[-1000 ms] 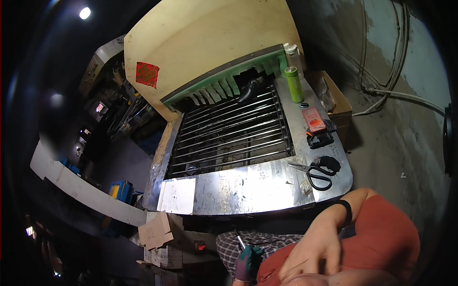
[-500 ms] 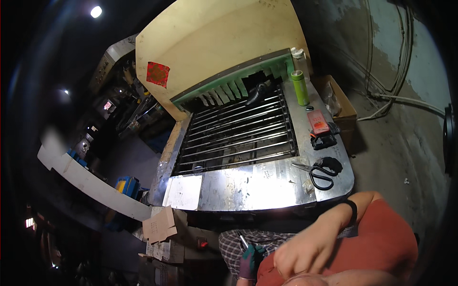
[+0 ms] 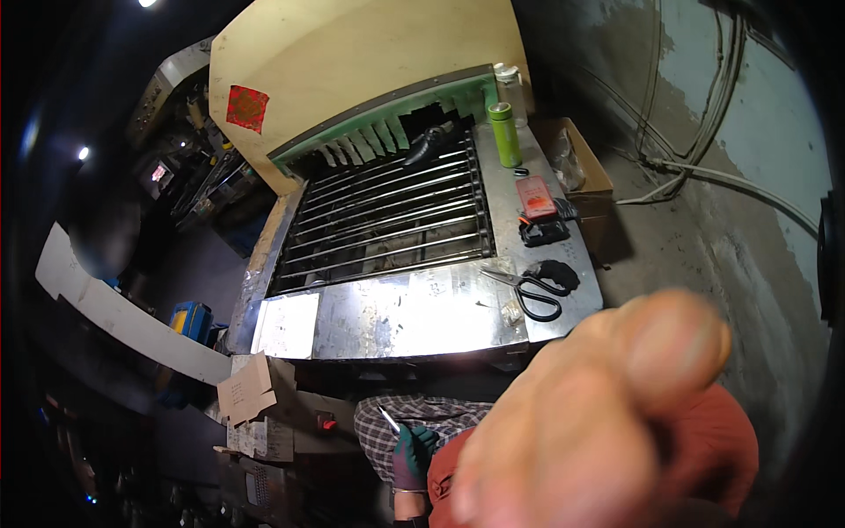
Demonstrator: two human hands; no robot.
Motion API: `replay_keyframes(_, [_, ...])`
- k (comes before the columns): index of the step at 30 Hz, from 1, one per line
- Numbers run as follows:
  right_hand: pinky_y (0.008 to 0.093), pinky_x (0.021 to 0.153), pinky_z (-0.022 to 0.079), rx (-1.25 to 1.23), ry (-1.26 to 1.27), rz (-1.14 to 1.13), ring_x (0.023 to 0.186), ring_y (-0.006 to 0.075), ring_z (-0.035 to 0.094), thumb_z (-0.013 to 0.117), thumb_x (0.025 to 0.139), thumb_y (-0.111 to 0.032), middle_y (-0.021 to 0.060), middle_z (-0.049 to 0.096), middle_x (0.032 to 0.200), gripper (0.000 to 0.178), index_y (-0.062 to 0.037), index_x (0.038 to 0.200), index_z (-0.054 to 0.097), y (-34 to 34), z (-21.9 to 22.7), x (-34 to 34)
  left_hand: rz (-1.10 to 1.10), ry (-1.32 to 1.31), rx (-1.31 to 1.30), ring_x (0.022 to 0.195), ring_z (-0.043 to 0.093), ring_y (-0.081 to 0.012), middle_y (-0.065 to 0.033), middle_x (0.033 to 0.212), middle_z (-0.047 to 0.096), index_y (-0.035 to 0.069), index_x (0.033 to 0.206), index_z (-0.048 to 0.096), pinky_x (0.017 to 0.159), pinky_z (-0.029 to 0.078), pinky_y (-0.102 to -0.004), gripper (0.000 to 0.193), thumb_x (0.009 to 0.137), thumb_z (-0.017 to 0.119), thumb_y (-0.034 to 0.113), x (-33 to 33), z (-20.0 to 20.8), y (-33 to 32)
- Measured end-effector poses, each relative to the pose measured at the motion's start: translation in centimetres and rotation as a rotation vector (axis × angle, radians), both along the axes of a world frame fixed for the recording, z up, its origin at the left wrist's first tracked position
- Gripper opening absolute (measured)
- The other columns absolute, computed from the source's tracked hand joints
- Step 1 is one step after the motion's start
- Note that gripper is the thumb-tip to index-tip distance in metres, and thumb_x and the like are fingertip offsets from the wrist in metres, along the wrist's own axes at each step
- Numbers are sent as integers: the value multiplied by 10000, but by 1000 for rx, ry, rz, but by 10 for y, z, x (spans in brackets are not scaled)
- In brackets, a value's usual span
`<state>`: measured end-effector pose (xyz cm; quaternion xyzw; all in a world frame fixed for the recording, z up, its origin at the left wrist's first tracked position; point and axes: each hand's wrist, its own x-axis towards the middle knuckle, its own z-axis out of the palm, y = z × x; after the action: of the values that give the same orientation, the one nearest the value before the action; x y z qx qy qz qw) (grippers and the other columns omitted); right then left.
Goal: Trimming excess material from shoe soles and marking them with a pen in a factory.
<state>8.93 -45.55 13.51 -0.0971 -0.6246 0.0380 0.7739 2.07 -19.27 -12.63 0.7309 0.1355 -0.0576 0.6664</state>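
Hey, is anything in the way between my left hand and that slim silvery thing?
Nothing visible: the gloved left hand holds the slim silvery thing directly, its free end showing against the checkered cloth. The bare right hand, large and blurred, shows off to the right and covers neither.

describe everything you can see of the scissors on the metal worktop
The scissors have slim, metallic-looking blades and two large, rounded black handle loops, spread apart. They lie flat near the right-hand near corner of the shiny metal worktop, with the tips pointing toward the grille and the picture's left. The nearer loop frames bare metal; the farther one meets a crumpled black thing, and the two dark shapes partly merge. Whether the blades are fully shut is hard to tell. Nobody is holding them.
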Motion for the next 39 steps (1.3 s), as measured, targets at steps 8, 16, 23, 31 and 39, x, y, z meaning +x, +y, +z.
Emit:
replay_keyframes(8, [473, 1023, 410, -236, -137, 15, 1158, 349, 550, 257, 1076, -405, 168, 597, 1232, 569, -42, 1512, 302, -2, 3, 13, 203, 201, -586, 905, 634, -245, -142, 1033, 663, 6, 1174, 581, 803, 527, -352, 621, 948, 529, 582, -8, -100, 61])
replay_keyframes(16, [466, 1031, 405, -526, -246, 52, 1178, 359, 540, 270, 1072, -415, 181, 593, 1243, 586, -13, 1495, 322, 57, -29, -4, 341, 186, -853, 955, 685, -269, -115, 1023, 706, 54, 1089, 644, 866, 563, -392, 497, 955, 554, 524, -15, -102, 71])
replay_keyframes(23, [460, 1039, 400, -775, -402, 82, 1195, 367, 532, 281, 1068, -424, 193, 590, 1253, 603, 12, 1481, 340, 110, -46, -16, 286, 200, -918, 960, 686, -272, -116, 1025, 710, 55, 1075, 654, 874, 563, -398, 488, 956, 555, 517, 1, -110, 66])
replay_keyframes(31, [492, 1162, 230, -510, -336, -336, 1405, 438, 319, 186, 1021, -585, 321, 331, 1496, 819, 96, 1425, 396, 14, 0, 23, 338, 140, -996, 967, 687, -274, -118, 1027, 714, 56, 1056, 667, 884, 562, -407, 477, 959, 556, 509, -10, -123, 79])
replay_keyframes(39, [619, 1102, 218, 33, -10, -350, 1286, 459, 450, 221, 1017, -603, 285, 515, 1324, 804, 89, 1229, 570, 13, -13, -39, 389, 147, -1034, 970, 688, -271, -114, 1040, 716, 54, 1049, 680, 883, 562, -407, 460, 964, 559, 490, -21, -123, 78])
